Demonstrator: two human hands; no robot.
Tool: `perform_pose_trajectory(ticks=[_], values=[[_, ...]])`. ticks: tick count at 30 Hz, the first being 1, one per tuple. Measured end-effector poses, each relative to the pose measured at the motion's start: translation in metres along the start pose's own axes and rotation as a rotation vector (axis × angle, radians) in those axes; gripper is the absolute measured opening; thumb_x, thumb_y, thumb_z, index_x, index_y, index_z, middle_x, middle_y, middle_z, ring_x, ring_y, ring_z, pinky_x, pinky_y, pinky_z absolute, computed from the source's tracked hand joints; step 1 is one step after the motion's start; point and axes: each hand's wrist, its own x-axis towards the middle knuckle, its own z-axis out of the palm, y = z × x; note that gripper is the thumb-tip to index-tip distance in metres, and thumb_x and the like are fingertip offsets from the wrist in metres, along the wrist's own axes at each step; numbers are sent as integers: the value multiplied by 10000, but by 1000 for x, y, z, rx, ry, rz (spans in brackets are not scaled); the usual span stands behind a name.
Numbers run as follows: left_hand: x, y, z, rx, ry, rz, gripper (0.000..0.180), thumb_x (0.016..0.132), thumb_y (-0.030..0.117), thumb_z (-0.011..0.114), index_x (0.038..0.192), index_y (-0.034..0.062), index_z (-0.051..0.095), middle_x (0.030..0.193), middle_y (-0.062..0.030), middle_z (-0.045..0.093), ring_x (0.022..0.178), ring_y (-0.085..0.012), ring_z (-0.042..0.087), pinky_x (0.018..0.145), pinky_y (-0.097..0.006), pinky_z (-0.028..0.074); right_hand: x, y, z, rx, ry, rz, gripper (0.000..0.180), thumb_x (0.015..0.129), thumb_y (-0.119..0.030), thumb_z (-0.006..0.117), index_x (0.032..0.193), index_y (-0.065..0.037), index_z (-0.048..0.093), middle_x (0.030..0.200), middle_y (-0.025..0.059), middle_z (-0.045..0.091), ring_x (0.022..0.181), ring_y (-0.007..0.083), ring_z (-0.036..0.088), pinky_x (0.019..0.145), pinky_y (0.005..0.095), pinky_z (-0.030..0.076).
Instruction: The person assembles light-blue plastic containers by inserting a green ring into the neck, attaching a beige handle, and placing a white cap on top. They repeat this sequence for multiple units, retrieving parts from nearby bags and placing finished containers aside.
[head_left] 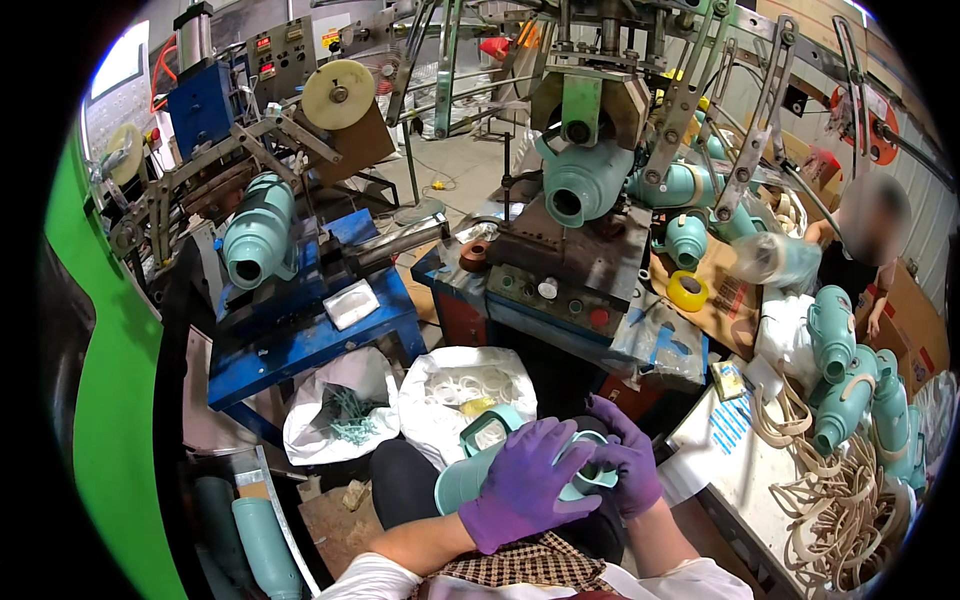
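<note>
A teal thermos jug casing (457, 488) lies on its side across my lap, its looped handle pointing up and away from me. My left hand (530, 482), in a purple glove, is wrapped over the casing's body near the mouth end. My right hand (630, 462), gloved the same, has its fingers curled at the casing's open rim on the right. Whether those fingers also hold a small part is hidden. Just beyond the casing stands a white sack (420, 400) of pale ring-shaped parts.
Another sack (300, 425) holds small teal pieces. Ahead, a press (560, 265) carries a teal jug; a blue machine (310, 350) at left carries another. Beige straps (835, 520) and several jugs (832, 325) lie at right, near another person (868, 240). Teal casings (265, 545) lie lower left.
</note>
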Motion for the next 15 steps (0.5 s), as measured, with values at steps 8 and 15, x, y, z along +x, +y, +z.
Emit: perform_pose_trajectory(ticks=[8, 15], values=[[8, -25, -20, -330, -54, -58, 424, 659, 372, 903, 820, 61, 665, 1143, -163, 682, 1013, -339, 675, 826, -397, 539, -9, 2, 9, -16, -116, -16, 598, 900, -129, 620, 1460, 0, 454, 759, -28, 577, 564, 30, 450, 504, 189, 332], [-3, -54, -17, -509, -41, -95, 438, 590, 275, 951, 724, 53, 599, 1135, -173, 700, 992, -308, 690, 820, -354, 535, -11, 18, 6, 126, -226, -25, 604, 924, -71, 614, 1482, 22, 402, 694, -4, 531, 535, 81, 490, 521, 224, 407]])
